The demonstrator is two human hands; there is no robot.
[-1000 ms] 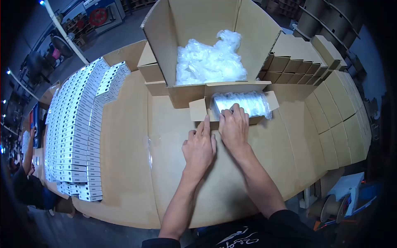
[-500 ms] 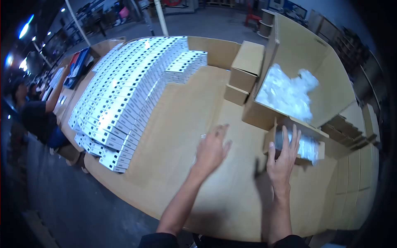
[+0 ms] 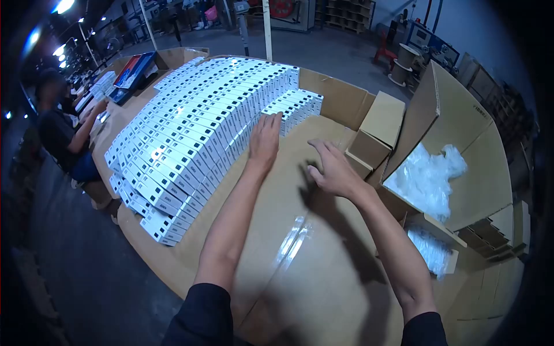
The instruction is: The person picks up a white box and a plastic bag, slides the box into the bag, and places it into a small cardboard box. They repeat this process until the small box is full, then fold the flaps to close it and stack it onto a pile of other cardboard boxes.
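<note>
Left hand (image 3: pixel 265 139) and right hand (image 3: pixel 336 172) have swung from the small carton (image 3: pixel 443 229), at four o'clock with its wrapped bundle (image 3: pixel 428 252), toward white boxes (image 3: pixel 184 130) stacked from ten to twelve, bringing these within reach. The right grip is spread, empty; whether the left holds a box cannot be told.
</note>
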